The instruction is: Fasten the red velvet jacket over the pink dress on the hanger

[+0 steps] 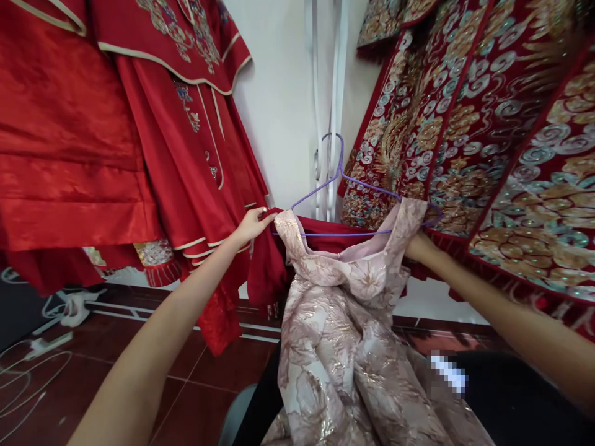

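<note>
A pale pink dress (337, 322) with a metallic floral pattern hangs in front of me on a purple hanger (341, 176), its wide straps near the hanger's two ends. Red cloth (320, 227) stretches behind the dress's neckline. At the left strap, my left hand (253, 224) is closed, with thumb and fingers pinching the edge of that red cloth. My right hand (417, 246) reaches behind the right strap. The strap hides its fingers, so whether it grips anything does not show.
Red embroidered garments (186, 124) hang on the left, and a heavily beaded red garment (493, 142) on the right. White poles (325, 93) stand between them against the wall. White cables (41, 365) and a pair of light shoes (74, 308) lie at lower left.
</note>
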### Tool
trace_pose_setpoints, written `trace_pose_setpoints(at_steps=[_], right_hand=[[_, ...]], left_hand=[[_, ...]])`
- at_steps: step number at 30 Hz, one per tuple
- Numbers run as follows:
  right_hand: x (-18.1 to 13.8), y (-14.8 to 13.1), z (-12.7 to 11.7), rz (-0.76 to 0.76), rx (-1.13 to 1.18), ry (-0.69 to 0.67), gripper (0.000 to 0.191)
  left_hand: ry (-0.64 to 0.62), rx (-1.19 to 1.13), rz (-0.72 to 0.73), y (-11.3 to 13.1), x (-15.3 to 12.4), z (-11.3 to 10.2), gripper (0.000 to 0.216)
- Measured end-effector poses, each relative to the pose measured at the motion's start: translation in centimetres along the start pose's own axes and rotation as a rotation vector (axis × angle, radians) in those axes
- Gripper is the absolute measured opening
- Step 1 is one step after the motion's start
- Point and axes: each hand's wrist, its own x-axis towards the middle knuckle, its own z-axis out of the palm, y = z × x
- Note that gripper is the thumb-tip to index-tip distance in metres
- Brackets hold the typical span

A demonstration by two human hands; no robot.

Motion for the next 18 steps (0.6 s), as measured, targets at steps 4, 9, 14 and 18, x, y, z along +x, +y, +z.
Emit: trace_pose_setpoints(at_steps=[4,9,14,18], right_hand=[[0.7,2.8,-1.9,0.008,0.013,0.007,0.009],[1.8,4.9,-4.4,0.024,0.353,0.25,0.027],[1.8,4.5,-6.6,0.041,0.381,0.398,0.025],[-0.6,0.8,-9.2,-0.033,0.153,0.647,0.029]], left_hand=[[0.001,-0.014,-0.013,0.7,-0.4,0.0,0.043],[0.083,-0.027,-0.046,1.2,0.1,0.1,0.035],[0.319,0.113,0.003,2.6,-0.2,0.6,0.026],[0.615,0.229,0.203,4.9,-2.2,1.4,0.022]])
